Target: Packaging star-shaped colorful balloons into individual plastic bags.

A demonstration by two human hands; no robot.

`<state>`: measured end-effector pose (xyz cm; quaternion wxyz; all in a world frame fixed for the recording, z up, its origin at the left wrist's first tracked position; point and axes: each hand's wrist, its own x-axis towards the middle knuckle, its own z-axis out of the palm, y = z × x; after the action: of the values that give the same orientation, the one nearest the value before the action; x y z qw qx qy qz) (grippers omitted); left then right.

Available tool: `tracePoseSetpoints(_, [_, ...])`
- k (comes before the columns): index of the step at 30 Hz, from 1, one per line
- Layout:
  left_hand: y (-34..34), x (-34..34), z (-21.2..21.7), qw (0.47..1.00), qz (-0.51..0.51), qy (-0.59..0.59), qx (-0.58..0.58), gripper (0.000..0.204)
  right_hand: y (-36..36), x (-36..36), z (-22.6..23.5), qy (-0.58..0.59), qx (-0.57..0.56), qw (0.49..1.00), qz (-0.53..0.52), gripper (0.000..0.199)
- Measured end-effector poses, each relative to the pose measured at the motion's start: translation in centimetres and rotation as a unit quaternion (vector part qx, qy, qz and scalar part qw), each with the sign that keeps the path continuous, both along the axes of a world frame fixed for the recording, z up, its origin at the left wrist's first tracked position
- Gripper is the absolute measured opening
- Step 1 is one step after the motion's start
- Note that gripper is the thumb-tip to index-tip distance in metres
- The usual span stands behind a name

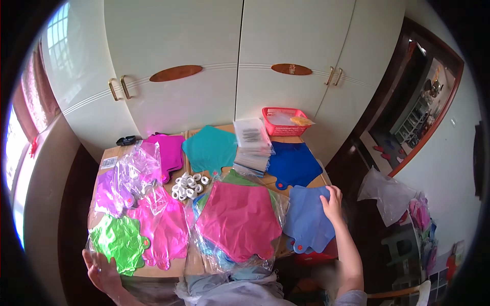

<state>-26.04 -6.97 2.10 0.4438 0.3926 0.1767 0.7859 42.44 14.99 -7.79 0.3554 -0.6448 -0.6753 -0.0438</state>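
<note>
1. A white wardrobe (229,56) with brass handles is seen far beyond both hands, filling the upper part of the view.
2. A brown table (115,152) is spread below it, covered with flat foil balloons in stacks.
3. A pink foil balloon stack (239,220) in clear wrapping is placed between the two hands, nearer the right fingers.
4. A pale blue foil balloon (308,218) is touched by the right hand (333,204); the fingers are laid flat and spread on its upper right edge, and nothing is gripped.
5. A dark blue balloon (293,164) is seen just beyond the right fingertips.
6. A teal balloon (210,148) and a stack of clear packets (252,144) lie further beyond, toward the wardrobe.
7. A green foil balloon (119,241) in clear plastic is met by the left hand (100,273) at the table's near left corner; the fingers are open against the wrapping, though whether anything is pinched cannot be told.
8. A magenta balloon (162,229) lies just right of the left fingers.
9. A red basket (282,121) stands at the far edge, well apart from both hands.
10. A heap of small white rings (188,186) rests mid-table, beyond the left fingers.
</note>
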Motion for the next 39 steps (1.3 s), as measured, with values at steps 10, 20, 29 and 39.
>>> tracePoseSetpoints(10, [3.1,6.2,3.6,0.902,-0.262,-0.218,0.267,0.051,-9.7,-23.0,6.3,0.611,-0.320,0.601,0.402,0.108])
tracePoseSetpoints(20, [1.3,9.1,3.0,0.950,0.060,0.236,-0.195,0.065,-9.3,-31.6,6.4,0.261,-0.113,0.821,0.495,0.063])
tracePoseSetpoints(29, [3.2,13.8,1.3,0.858,0.024,0.504,-0.095,0.072,-11.8,-36.2,9.9,0.385,-0.472,0.517,0.601,0.041])
tracePoseSetpoints(39, [6.5,5.0,2.5,0.603,0.654,0.456,-0.015,0.009,1.9,-46.7,11.6,0.084,0.054,0.885,0.454,0.027])
